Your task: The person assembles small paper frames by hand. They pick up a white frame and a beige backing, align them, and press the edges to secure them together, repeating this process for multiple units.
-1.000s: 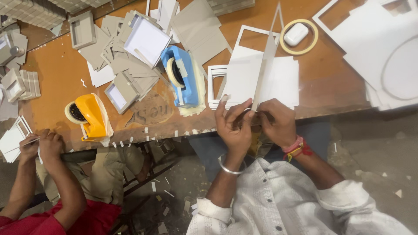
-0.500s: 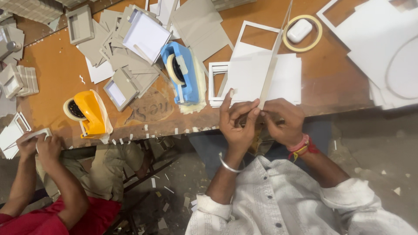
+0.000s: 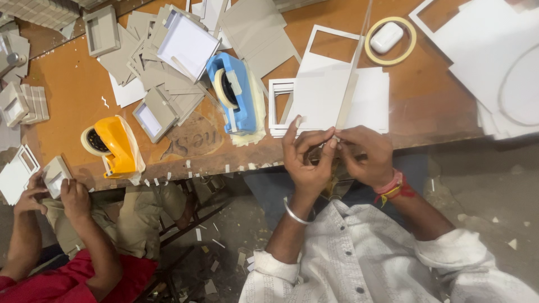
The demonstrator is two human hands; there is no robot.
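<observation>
Item: thin white card strip [image 3: 352, 78], on edge, long axis running away over the orange table [image 3: 426, 106] | Left hand [image 3: 306, 160]: fingers pinched on its near end | Right hand [image 3: 365, 154]: fingertips closed on same end, equally near | Blue tape dispenser [image 3: 236, 95] lay left.

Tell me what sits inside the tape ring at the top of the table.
Inside the tape ring lies a small white rounded case on the bare table. Whatever is under the case is hidden.
</observation>
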